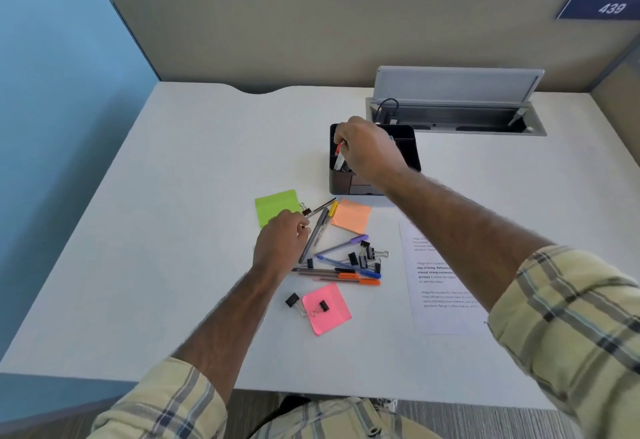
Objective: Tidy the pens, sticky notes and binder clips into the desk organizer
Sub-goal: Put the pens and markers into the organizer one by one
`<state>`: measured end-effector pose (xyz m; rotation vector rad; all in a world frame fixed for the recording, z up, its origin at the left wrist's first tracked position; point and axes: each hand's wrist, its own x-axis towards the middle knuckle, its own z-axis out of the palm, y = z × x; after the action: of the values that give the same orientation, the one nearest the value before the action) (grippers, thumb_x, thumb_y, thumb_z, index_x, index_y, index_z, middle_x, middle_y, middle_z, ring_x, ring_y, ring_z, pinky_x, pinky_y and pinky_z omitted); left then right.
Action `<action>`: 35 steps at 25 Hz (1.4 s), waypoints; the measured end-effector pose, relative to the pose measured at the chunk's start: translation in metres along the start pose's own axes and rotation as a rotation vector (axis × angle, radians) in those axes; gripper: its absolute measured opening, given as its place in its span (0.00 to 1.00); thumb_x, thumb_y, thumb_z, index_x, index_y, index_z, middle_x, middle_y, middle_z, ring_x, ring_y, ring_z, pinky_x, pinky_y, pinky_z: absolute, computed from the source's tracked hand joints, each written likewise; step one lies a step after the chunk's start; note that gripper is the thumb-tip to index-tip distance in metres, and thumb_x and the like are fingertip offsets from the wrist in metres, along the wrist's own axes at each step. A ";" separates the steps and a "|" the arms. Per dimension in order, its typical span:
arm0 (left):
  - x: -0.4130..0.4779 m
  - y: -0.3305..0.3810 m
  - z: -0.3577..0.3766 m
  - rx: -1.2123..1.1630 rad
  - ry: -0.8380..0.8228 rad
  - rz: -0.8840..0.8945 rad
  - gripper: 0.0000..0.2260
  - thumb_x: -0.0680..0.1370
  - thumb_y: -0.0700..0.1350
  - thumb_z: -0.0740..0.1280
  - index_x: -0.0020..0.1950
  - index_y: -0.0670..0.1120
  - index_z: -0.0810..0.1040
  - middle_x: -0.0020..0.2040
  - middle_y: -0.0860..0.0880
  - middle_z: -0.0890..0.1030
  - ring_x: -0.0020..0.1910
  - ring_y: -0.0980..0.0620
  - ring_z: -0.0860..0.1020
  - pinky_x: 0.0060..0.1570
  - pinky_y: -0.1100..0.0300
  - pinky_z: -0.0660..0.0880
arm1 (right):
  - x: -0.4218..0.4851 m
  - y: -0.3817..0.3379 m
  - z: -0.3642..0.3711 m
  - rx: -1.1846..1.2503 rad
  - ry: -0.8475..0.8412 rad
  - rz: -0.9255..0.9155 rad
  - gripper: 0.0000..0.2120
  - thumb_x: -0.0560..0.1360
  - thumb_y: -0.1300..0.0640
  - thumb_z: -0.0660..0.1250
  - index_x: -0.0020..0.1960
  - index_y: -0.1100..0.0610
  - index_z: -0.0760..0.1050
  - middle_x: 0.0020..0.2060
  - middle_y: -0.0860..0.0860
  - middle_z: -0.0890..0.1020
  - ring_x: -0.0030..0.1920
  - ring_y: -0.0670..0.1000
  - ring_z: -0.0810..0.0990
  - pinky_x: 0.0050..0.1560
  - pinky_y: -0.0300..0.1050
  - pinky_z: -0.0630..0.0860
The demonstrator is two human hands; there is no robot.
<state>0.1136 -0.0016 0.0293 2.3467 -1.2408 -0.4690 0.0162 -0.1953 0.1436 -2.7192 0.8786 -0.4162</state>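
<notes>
A black desk organizer [410, 142] stands mid-desk. My right hand [367, 149] hovers over its left compartment, shut on a red-capped pen [339, 156] whose tip points down into it. My left hand [280, 243] rests on the desk by the green sticky notes [273, 206], its fingertips pinching the end of a black pen [320, 206] beside a small binder clip [305, 212]. Several pens [343, 274] lie in a loose pile, with several black binder clips [367, 255] beside them. Orange sticky notes [351, 215] and pink sticky notes [330, 310] carrying a clip lie nearby.
A printed sheet of paper [440, 286] lies to the right under my right forearm. Behind the organizer is an open cable tray [457, 120] with a raised lid. A grey partition wall [311, 30] bounds the desk's far side.
</notes>
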 end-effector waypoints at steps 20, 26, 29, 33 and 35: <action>-0.044 0.001 0.046 0.579 -0.157 0.642 0.05 0.75 0.50 0.72 0.48 0.51 0.80 0.45 0.52 0.76 0.45 0.50 0.75 0.48 0.55 0.72 | -0.088 0.025 0.028 0.022 -0.053 -0.009 0.07 0.80 0.62 0.64 0.50 0.58 0.81 0.46 0.52 0.81 0.49 0.53 0.77 0.47 0.48 0.77; -0.054 0.004 0.047 0.642 -0.099 0.761 0.07 0.70 0.39 0.71 0.42 0.49 0.75 0.41 0.49 0.74 0.41 0.47 0.74 0.44 0.53 0.70 | -0.109 0.027 0.038 0.037 -0.146 0.025 0.09 0.81 0.60 0.64 0.56 0.57 0.82 0.51 0.52 0.82 0.53 0.53 0.78 0.51 0.48 0.77; -0.060 0.005 0.051 0.659 -0.068 0.726 0.08 0.71 0.37 0.70 0.43 0.48 0.74 0.41 0.48 0.75 0.41 0.46 0.74 0.44 0.52 0.71 | -0.115 0.025 0.042 0.031 -0.186 0.044 0.10 0.82 0.59 0.62 0.58 0.57 0.82 0.52 0.53 0.81 0.53 0.53 0.77 0.48 0.48 0.77; -0.056 0.005 0.052 0.648 -0.080 0.704 0.09 0.71 0.39 0.73 0.42 0.48 0.74 0.40 0.49 0.75 0.40 0.46 0.73 0.44 0.52 0.71 | -0.122 0.025 0.048 0.014 -0.231 0.038 0.11 0.83 0.59 0.60 0.58 0.57 0.81 0.51 0.54 0.81 0.51 0.53 0.77 0.47 0.47 0.76; -0.053 0.006 0.054 0.670 -0.091 0.718 0.08 0.70 0.39 0.73 0.42 0.48 0.75 0.40 0.48 0.75 0.40 0.46 0.74 0.43 0.52 0.71 | -0.124 0.025 0.053 0.006 -0.252 0.035 0.11 0.82 0.58 0.61 0.58 0.56 0.81 0.52 0.53 0.81 0.51 0.54 0.78 0.48 0.48 0.77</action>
<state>0.0547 0.0282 -0.0080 2.1172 -2.4246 0.1098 -0.0755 -0.1326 0.0628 -2.6687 0.8514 -0.0653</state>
